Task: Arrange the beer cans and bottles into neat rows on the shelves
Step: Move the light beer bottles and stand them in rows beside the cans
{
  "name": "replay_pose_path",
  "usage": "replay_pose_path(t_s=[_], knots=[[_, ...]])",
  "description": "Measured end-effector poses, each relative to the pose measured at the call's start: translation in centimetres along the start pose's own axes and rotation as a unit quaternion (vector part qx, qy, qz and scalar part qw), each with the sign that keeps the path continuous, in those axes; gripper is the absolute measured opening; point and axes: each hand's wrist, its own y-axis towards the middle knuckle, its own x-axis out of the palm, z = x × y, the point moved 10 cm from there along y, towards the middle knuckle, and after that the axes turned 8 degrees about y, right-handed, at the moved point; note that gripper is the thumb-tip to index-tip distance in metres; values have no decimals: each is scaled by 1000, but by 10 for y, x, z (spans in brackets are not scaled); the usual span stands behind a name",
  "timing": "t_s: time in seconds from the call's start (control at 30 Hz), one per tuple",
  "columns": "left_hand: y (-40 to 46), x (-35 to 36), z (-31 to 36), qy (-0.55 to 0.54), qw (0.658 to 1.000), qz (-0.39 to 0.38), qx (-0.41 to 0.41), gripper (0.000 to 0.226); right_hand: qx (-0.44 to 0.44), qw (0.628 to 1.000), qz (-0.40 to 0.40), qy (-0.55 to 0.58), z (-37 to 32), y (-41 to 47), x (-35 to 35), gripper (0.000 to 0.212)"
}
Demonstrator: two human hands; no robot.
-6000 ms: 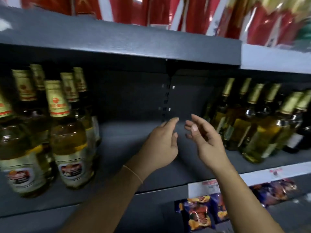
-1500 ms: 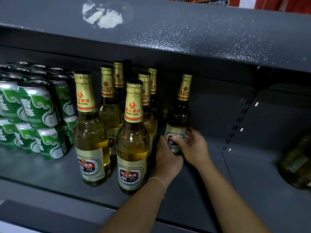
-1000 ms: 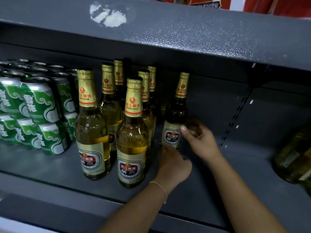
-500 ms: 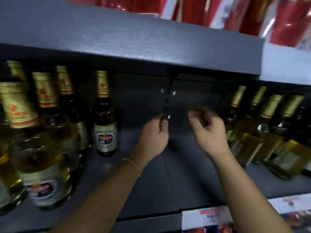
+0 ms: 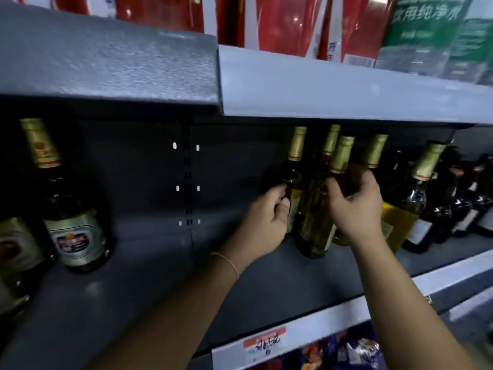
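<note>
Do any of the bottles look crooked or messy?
Yes. The front gold-capped bottle between the left hand and right hand leans right, out of line. A bare stretch of shelf separates this group from the beer bottle at left.

I count five gold-foiled bottles (image 5: 314,209) toward the shelf's (image 5: 160,276) right end, two labelled beer bottles (image 5: 72,209) at its left end, perhaps three dark bottles (image 5: 437,209) at the far right, though they blur together, and one price tag (image 5: 264,343) on the front edge.
</note>
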Motion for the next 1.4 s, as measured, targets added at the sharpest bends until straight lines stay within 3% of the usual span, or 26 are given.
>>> replay_pose_path(t_s=[0.23, 0.37, 0.43, 0.5, 0.67, 0.83, 1.03, 1.17, 1.4], knots=[[1, 22, -11, 18, 999, -25, -19, 43, 74, 993, -95, -2, 29, 13, 24, 43], [-6, 19, -21, 18, 998, -38, -42, 46, 72, 993, -95, 14, 30, 14, 29, 29], [-11, 17, -29, 21, 997, -50, -50, 48, 70, 992, -94, 37, 25, 8, 32, 36], [-19, 14, -35, 32, 996, -63, -55, 53, 66, 991, -106, 49, 16, -3, 38, 47], [-45, -4, -47, 57, 991, -104, -61, 70, 31, 988, -123, 85, -23, -34, 59, 17], [-71, -41, -60, 25, 988, -127, -85, 72, 12, 981, -151, 120, -77, -72, 89, 17], [-112, -114, -75, 18, 993, -34, -113, 69, 41, 968, -193, 154, -124, -119, 142, 33], [-136, -157, -91, 42, 989, 47, -138, 82, 42, 969, -198, 139, -151, -146, 173, 52], [-175, -212, -115, 72, 974, 138, -165, 105, 41, 970, -203, 130, -195, -187, 208, 54]])
